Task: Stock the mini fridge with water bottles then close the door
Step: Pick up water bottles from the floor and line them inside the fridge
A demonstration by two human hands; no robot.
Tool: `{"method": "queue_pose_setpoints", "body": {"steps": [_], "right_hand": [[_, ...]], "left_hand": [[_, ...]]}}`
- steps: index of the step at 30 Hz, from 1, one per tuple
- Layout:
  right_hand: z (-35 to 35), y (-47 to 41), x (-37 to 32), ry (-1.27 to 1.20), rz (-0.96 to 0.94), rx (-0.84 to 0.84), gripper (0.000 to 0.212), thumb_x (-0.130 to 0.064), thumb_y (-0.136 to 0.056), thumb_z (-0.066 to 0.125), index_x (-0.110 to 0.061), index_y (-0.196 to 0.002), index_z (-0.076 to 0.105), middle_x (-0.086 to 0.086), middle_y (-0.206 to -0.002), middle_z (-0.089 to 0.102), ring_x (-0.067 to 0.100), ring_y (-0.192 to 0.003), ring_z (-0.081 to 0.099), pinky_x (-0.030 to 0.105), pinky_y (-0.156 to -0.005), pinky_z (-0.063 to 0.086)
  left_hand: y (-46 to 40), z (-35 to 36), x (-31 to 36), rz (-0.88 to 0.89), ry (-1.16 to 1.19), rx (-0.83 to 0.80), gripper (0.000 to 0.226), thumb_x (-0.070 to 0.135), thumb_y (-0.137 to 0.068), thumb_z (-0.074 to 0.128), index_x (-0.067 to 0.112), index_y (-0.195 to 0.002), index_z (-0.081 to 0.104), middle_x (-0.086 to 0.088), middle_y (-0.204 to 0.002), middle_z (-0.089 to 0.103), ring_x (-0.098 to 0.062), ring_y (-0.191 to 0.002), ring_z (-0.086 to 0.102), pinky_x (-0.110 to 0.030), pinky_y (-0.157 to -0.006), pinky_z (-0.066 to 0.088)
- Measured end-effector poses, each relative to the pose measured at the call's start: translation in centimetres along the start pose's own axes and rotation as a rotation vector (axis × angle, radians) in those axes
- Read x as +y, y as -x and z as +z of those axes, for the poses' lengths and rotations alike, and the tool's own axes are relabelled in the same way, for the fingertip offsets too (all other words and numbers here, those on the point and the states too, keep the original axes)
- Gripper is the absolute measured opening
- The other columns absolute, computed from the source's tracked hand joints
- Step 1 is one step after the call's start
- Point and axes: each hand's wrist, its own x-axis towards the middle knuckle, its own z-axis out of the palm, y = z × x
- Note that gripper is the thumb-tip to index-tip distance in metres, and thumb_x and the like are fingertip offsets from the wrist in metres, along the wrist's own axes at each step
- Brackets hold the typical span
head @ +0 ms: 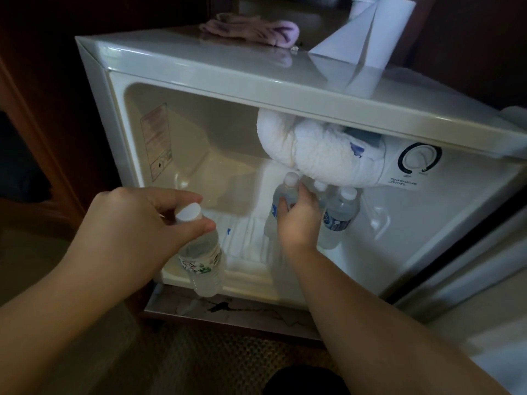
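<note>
The white mini fridge (228,81) stands open, its door (470,266) swung out to the right. My left hand (128,223) grips a clear water bottle (204,260) by its white cap, in front of the fridge's lower left lip. My right hand (299,218) reaches inside and grips a second bottle (278,195) standing on the fridge floor. Another bottle with a blue label (339,215) stands just right of it, and one more is partly hidden behind my fingers.
A frosted white freezer box (328,155) hangs above the bottles, next to the temperature dial (419,158). On the fridge top lie a pink cloth (256,29) and a paper towel roll (368,44). Dark wood cabinet walls surround the fridge; carpet lies below.
</note>
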Motion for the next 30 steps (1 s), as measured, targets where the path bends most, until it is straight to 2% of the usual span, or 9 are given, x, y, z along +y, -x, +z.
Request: {"method": "queue_pose_setpoints", "body": {"steps": [2, 5, 7, 9, 11, 14, 23, 27, 30], "right_hand": [[-0.2, 1.6, 0.3, -0.073, 0.011, 0.012, 0.047, -0.014, -0.094, 0.07, -0.012, -0.139, 0.056, 0.012, -0.127, 0.055, 0.025, -0.104, 0.061, 0.036, -0.088, 0.054], [-0.2, 4.5, 2.0, 0.06, -0.108, -0.008, 0.028, -0.019, -0.091, 0.069, -0.013, -0.117, 0.063, 0.008, -0.109, 0.058, 0.027, -0.094, 0.061, 0.04, -0.074, 0.053], [-0.2, 6.2, 3.5, 0.275, -0.163, -0.165, 0.027, -0.032, -0.091, 0.064, -0.016, -0.112, 0.066, 0.005, -0.103, 0.063, 0.029, -0.096, 0.062, 0.043, -0.077, 0.049], [-0.3, 7.3, 4.7, 0.444, -0.142, -0.447, 0.042, -0.05, -0.095, 0.054, -0.026, -0.129, 0.061, 0.003, -0.127, 0.062, 0.028, -0.119, 0.056, 0.047, -0.095, 0.044], [-0.3, 7.8, 5.9, 0.541, -0.135, -0.702, 0.055, -0.061, -0.099, 0.041, -0.038, -0.149, 0.043, 0.001, -0.161, 0.038, 0.027, -0.149, 0.031, 0.055, -0.118, 0.026], [0.1, 8.6, 7.3, 0.6, -0.166, -0.898, 0.063, -0.066, -0.102, 0.023, -0.045, -0.16, 0.008, -0.001, -0.174, -0.002, 0.027, -0.159, -0.004, 0.063, -0.123, -0.003], [0.9, 9.8, 8.6, 0.601, -0.217, -0.82, 0.065, -0.068, -0.102, 0.009, -0.045, -0.161, -0.004, -0.003, -0.173, -0.011, 0.028, -0.159, -0.012, 0.063, -0.121, -0.01], [1.1, 10.1, 8.9, 0.606, -0.233, -0.784, 0.065, -0.068, -0.101, 0.008, -0.044, -0.161, -0.001, -0.001, -0.173, -0.007, 0.029, -0.159, -0.008, 0.065, -0.122, -0.005], [1.4, 10.4, 9.2, 0.605, -0.228, -0.759, 0.066, -0.069, -0.101, 0.011, -0.045, -0.161, 0.002, -0.002, -0.174, -0.003, 0.029, -0.159, -0.006, 0.066, -0.122, -0.003]], "left_hand": [[-0.1, 0.2, 0.1, 0.004, 0.004, 0.012, 0.045, 0.06, -0.07, 0.079, 0.043, -0.111, 0.076, 0.034, -0.08, 0.057, 0.013, -0.077, 0.06, -0.008, -0.067, 0.04], [-0.5, 0.5, 0.0, 0.005, 0.026, 0.022, 0.047, 0.06, -0.071, 0.078, 0.041, -0.114, 0.076, 0.028, -0.083, 0.063, 0.013, -0.08, 0.061, -0.007, -0.069, 0.041], [-1.0, 0.8, 0.0, 0.013, 0.029, 0.028, 0.05, 0.06, -0.071, 0.078, 0.038, -0.116, 0.076, 0.023, -0.089, 0.067, 0.013, -0.082, 0.061, -0.007, -0.071, 0.042], [-1.7, 1.3, 0.1, 0.017, 0.05, 0.039, 0.05, 0.057, -0.072, 0.08, 0.035, -0.117, 0.076, 0.018, -0.098, 0.073, 0.013, -0.084, 0.061, -0.007, -0.074, 0.043], [-2.6, 1.9, 0.1, 0.002, 0.088, 0.055, 0.049, 0.055, -0.073, 0.082, 0.034, -0.117, 0.077, 0.014, -0.1, 0.076, 0.011, -0.086, 0.063, -0.007, -0.076, 0.043], [-4.3, 3.5, -0.1, -0.036, 0.138, 0.064, 0.049, 0.054, -0.074, 0.084, 0.033, -0.117, 0.077, 0.015, -0.095, 0.074, 0.009, -0.084, 0.064, -0.002, -0.072, 0.041], [-8.3, 11.6, -0.2, -0.151, 0.308, 0.146, 0.05, 0.04, -0.08, 0.086, 0.021, -0.125, 0.074, 0.009, -0.105, 0.076, 0.011, -0.077, 0.06, 0.004, -0.069, 0.041], [-10.2, 13.6, 0.2, -0.172, 0.356, 0.168, 0.056, 0.046, -0.079, 0.084, 0.023, -0.129, 0.073, 0.01, -0.083, 0.07, -0.008, -0.08, 0.069, -0.023, -0.088, 0.056], [-11.8, 14.9, 0.7, -0.165, 0.359, 0.18, 0.055, 0.047, -0.078, 0.084, 0.024, -0.127, 0.073, 0.008, -0.085, 0.071, -0.011, -0.083, 0.07, -0.025, -0.089, 0.056]]}}
